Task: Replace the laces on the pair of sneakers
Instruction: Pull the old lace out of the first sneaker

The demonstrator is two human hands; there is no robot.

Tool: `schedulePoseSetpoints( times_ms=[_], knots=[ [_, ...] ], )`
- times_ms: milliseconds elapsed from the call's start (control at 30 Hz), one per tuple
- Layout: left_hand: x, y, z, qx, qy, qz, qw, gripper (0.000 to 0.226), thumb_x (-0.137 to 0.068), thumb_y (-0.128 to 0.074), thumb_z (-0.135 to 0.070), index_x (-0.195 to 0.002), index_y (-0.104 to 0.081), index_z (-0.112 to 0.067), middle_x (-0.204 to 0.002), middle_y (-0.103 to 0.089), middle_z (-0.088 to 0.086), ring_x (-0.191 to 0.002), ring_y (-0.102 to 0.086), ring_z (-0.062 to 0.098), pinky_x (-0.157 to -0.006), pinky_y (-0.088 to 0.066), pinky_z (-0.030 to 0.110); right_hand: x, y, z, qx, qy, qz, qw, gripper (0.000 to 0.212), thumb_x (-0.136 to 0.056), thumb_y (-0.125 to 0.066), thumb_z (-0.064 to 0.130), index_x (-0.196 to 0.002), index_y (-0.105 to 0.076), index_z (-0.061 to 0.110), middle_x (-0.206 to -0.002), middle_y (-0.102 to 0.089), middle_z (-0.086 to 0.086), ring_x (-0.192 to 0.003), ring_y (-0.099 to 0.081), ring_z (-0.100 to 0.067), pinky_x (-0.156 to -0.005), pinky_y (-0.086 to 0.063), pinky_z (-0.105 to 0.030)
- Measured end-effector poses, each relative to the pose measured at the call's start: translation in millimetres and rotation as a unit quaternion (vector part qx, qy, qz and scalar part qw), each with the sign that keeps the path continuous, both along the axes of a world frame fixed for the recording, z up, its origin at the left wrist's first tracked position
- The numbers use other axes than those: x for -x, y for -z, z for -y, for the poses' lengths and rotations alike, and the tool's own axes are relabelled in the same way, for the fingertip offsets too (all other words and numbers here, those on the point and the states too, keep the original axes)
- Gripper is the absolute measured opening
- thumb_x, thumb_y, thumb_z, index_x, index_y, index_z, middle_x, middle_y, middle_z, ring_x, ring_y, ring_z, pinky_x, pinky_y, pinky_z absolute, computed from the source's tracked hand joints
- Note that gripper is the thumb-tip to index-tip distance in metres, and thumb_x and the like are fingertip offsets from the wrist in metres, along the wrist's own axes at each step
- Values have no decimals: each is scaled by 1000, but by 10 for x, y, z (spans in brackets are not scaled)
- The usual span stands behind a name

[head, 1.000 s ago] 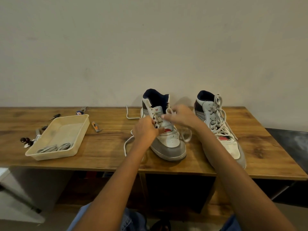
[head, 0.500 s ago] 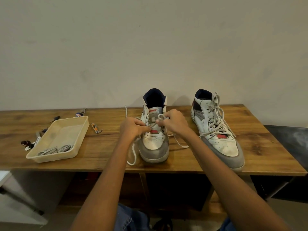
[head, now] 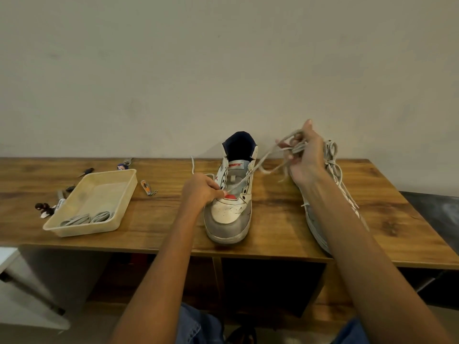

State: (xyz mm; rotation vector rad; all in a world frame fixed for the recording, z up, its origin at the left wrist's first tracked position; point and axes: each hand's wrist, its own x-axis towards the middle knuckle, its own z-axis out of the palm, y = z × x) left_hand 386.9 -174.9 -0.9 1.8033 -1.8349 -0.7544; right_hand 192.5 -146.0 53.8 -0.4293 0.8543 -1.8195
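Wooden table [head: 273, 214] along the wall. On it, at left, a cream tray [head: 74, 230] with grey laces [head: 85, 218] coiled in its near end; small tools and a keychain scattered round the tray. Two sneakers side by side: left sneaker [head: 229, 214] at centre, toe toward the near edge, nearly unlaced; right sneaker [head: 330, 184] partly hidden behind the forearm, fully laced. Left hand [head: 202, 191] curled against the left sneaker's side by the lower eyelets, steadying it. Right hand [head: 306, 157] raised, fingers closed round a bunch of old lace [head: 263, 160], one strand running down to the eyelets. Lace probably light, limp, prone to tangling: best taken near the eyelet and drawn along the hole's line. Sneaker likely light enough to slide, so worth bracing at the sidewall.
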Motion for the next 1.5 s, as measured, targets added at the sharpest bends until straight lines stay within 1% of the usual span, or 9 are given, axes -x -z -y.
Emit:
schedulePoseSetpoints(
  times_ms=[133, 200, 333, 433, 633, 900, 1133, 1367, 1500],
  knots=[
    [30, 19, 36, 13, -18, 24, 999, 28, -83, -65, -38, -83, -73, -11, -77, -66, 10, -62, -50, 17, -59, -41, 29, -252, 1, -30, 17, -132, -55, 990, 35, -88, -63, 28, -62, -44, 15, -45, -44, 8, -38, -37, -4, -34, -27, -13],
    [66, 22, 56, 27, -47, 47, 997, 41, -84, -61, -47, -68, -64, -9, -60, -54, 7, -52, -44, 18, -54, -38, 29, -351, 117, 11, -12, -162, -289, 943, 31, -84, -69, 27, -65, -47, 15, -48, -44, 10, -37, -36, -2, -38, -31, -13],
    [127, 33, 91, 77, -72, 118, 987, 36, -78, -69, -45, -82, -71, -10, -72, -65, 5, -68, -63, 21, -62, -54, 31, -575, 503, 107, -48, -84, -783, 614, 33, -84, -64, 45, -87, -57, 13, -79, -59, 0, -71, -57, -12, -60, -43, -27],
    [109, -4, 136, 58, -57, 109, 991, 31, -83, -67, -39, -88, -72, -9, -73, -65, 5, -69, -60, 18, -53, -41, 26, -620, 535, 115, -61, -58, -815, 574, 48, -90, -53, 52, -118, -52, 13, -108, -62, -3, -99, -59, -22, -69, -40, -30],
    [33, -1, 159, 35, -33, 59, 997, 38, -87, -63, -27, -54, -58, -10, -48, -46, 0, -43, -35, 11, -46, -27, 25, -738, 481, 58, -68, -95, -881, 459, 28, -91, -56, 33, -111, -61, 14, -103, -63, -3, -95, -60, -21, -66, -38, -28],
    [30, 9, 145, 41, -21, 66, 997, 44, -88, -62, -21, -48, -48, -15, -47, -38, 0, -46, -33, 13, -49, -28, 27, -683, 527, 69, -100, -101, -798, 586, 13, -84, -59, 20, -94, -62, 12, -83, -56, -1, -78, -54, -18, -54, -39, -23],
    [40, -3, 122, 46, -19, 72, 996, 38, -90, -60, -19, -53, -53, -15, -48, -40, -2, -45, -34, 9, -46, -25, 25, 29, -201, -100, -58, -8, -303, 951, 18, -92, -58, 12, -74, -56, 10, -62, -50, 0, -48, -44, -8, -38, -35, -16],
    [61, -34, 117, 42, -5, 85, 996, 26, -90, -60, -22, -74, -72, -6, -56, -50, 1, -50, -39, 11, -47, -28, 24, 47, -100, -66, 38, -46, 15, 998, 24, -93, -49, 10, -69, -50, 8, -58, -54, -2, -56, -52, -16, -43, -42, -20],
    [52, -51, 100, 44, 1, 100, 994, 32, -91, -59, -24, -61, -61, -15, -51, -42, -2, -46, -34, 9, -47, -23, 24, -257, 86, 23, -34, -118, -188, 974, 15, -84, -63, 13, -74, -52, 10, -71, -50, -2, -51, -49, -10, -48, -43, -23]
  ],
)
